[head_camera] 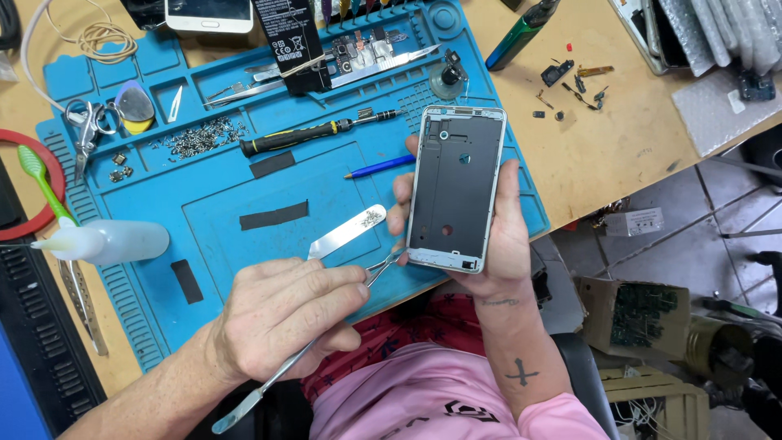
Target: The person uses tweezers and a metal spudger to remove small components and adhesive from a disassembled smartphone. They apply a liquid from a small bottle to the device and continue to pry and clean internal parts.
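Blue mat (228, 244) on cluttered wooden bench (619, 155); right hand (497, 236) grips phone frame (454, 187), left hand (281, 314) pinches tweezers (383, 267) at its bottom edge.

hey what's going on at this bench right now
A person holds a bare phone frame in the right hand, above the edge of a blue work mat. The left hand grips tweezers, tips touching the frame's lower left corner. On the mat lie a screwdriver, a blue pen, a metal spatula, a pile of small screws and a white squeeze bottle.
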